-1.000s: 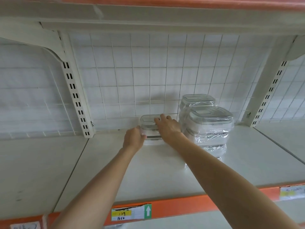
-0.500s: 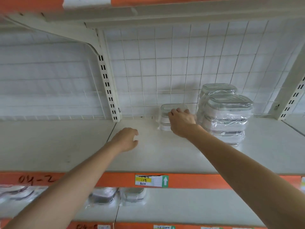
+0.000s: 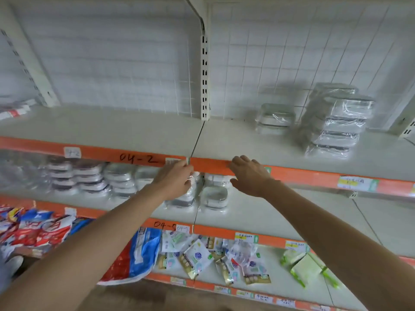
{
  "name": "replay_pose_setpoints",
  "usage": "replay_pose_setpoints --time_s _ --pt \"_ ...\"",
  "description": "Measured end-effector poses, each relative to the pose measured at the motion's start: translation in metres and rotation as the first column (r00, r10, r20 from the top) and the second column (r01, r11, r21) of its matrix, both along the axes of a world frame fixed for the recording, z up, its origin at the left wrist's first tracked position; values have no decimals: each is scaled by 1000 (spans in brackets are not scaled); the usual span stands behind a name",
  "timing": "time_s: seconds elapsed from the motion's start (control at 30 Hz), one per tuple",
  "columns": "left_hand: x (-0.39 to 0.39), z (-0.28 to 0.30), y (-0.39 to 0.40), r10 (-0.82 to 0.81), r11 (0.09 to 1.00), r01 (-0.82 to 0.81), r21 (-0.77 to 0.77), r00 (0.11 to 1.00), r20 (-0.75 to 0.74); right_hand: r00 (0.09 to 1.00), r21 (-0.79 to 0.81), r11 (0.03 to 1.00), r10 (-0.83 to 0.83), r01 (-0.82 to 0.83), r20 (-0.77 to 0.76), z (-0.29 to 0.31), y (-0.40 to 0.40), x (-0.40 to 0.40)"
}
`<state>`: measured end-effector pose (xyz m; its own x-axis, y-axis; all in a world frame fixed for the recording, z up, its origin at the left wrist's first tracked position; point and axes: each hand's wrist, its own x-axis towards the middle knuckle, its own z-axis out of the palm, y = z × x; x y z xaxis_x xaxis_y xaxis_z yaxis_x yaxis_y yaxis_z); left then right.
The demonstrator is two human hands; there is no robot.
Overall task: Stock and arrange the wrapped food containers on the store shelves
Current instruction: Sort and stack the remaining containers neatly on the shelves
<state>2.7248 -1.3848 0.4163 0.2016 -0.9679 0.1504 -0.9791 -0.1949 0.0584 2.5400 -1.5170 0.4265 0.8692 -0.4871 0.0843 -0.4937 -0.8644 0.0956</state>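
White wire-grid backing and pale metal shelves with orange front strips fill the view, which has swung down since a second ago, so that three shelf levels now show instead of one.

On the upper pale shelf, a single clear film-wrapped food container sits near the back edge, right of the slotted white upright. Just beside it, further right, stands the tall stack of clear film-wrapped containers. Both hands were on that single container a second ago; now neither touches it, so in my judgement that placement is finished.

The left hand has dropped below the orange strip marked 04-2 and reaches into the middle shelf. Its fingers are curled at the top of a wrapped clear container with a dark base near that shelf's front edge; blur and the hand itself hide whether it has a grip. The right hand hovers with fingers spread and loose, holding nothing, just above a wrapped white-lidded container beside the first.

More wrapped containers run in rows toward the middle shelf's left end. This looks like the next pick, to be carried up beside the single container.
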Motion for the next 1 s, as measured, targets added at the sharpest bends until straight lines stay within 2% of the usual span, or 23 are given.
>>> replay_pose_setpoints --time_s 0.17,0.33,0.5,0.63,0.8,1.0 --pt "-16 -19 54 6 996 -4 92 1000 -20 994 43 999 12 -7 -108 -32 57 -21" --pt "-30 -43 80 -32 986 36 161 999 -32 987 122 990 -47 66 -154 -52 75 -29" --pt "-22 -70 85 21 984 -5 178 996 -88 980 198 978 -29 69 -196 -81 80 -17" --pt "-12 -105 76 82 986 -57 159 985 -151 985 247 966 -34 76 -171 -117 66 -1" --pt "-4 -169 52 139 964 -84 253 969 -206 983 365 922 -73 131 -168 -183 31 14" --pt "24 -239 -10 161 982 -121 143 937 -310 988 377 914 -149 153 -40 -250 -46 64"
